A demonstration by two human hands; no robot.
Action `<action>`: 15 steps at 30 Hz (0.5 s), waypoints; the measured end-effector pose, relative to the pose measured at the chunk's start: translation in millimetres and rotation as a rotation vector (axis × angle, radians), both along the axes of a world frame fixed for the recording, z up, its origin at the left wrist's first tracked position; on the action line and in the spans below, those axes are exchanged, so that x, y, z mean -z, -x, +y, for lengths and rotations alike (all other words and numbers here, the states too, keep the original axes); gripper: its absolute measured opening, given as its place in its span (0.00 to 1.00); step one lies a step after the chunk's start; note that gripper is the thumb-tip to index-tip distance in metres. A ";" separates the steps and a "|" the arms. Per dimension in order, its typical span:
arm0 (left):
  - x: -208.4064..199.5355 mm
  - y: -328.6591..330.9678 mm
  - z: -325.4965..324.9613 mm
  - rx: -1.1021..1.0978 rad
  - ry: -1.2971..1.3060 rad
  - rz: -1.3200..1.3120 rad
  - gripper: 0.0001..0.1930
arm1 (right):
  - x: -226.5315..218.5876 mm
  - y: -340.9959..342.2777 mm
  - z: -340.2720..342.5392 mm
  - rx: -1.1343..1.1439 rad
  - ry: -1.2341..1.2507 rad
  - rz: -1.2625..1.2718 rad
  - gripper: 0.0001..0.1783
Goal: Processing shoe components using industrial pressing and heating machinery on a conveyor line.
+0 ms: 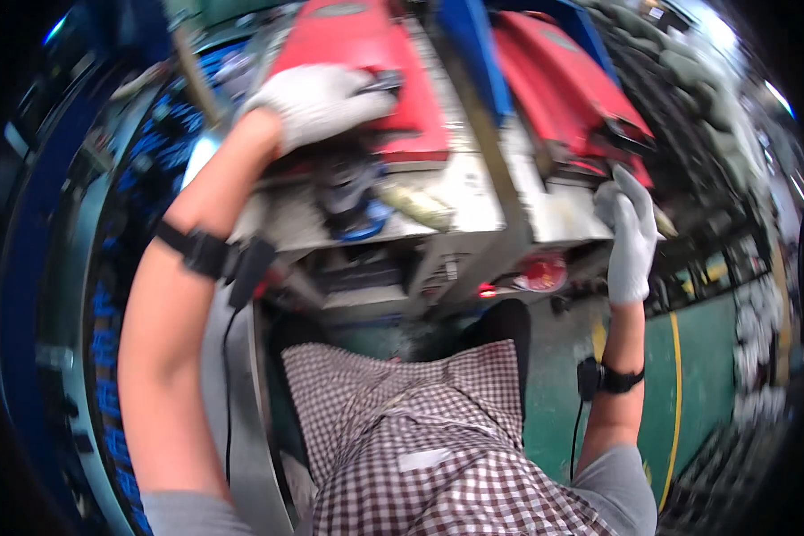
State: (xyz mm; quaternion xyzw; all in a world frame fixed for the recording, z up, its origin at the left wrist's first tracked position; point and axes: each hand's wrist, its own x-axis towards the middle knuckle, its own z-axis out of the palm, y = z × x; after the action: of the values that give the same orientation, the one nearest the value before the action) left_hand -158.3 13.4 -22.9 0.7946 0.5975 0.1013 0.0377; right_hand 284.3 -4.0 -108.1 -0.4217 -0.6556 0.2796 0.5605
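Note:
My left hand [317, 105], in a white knit glove, reaches over the left red machine cover [420, 121]. Its fingers are closed around a small dark metal part [381, 82], blurred so that its kind is unclear. To the right, my right hand [632, 234], gloved as well, is beside the front end of the right red machine cover [567, 89]. Its fingers stretch upward and I see nothing held in them. Just above those fingertips is a black fitting [628, 134] on the cover.
A black and blue mechanism [350, 192] and a yellowish rounded piece [418, 205] sit on the pale bench top [473, 188]. Under it is a red round container [543, 272]. Blue panels [473, 54] rise between the machines. Stacked grey parts [688, 80] line the right side.

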 end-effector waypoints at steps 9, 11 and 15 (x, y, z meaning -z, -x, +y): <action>-8.4 -13.0 -5.1 -0.155 0.030 -0.081 0.22 | -5.6 -134.2 61.2 0.556 0.123 -0.779 0.25; -9.1 -21.3 -7.4 -0.210 0.064 -0.171 0.19 | -10.3 -130.4 60.7 0.584 0.183 -0.779 0.26; 12.9 8.7 12.2 -0.002 -0.089 -0.675 0.10 | -31.2 -96.2 39.0 0.663 0.225 -0.815 0.28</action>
State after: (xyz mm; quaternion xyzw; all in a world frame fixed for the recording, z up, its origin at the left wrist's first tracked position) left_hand -167.0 25.6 -35.8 0.7163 0.5472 0.3846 0.1988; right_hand 380.5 35.0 -76.8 -0.7378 -0.6178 -0.0302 0.2701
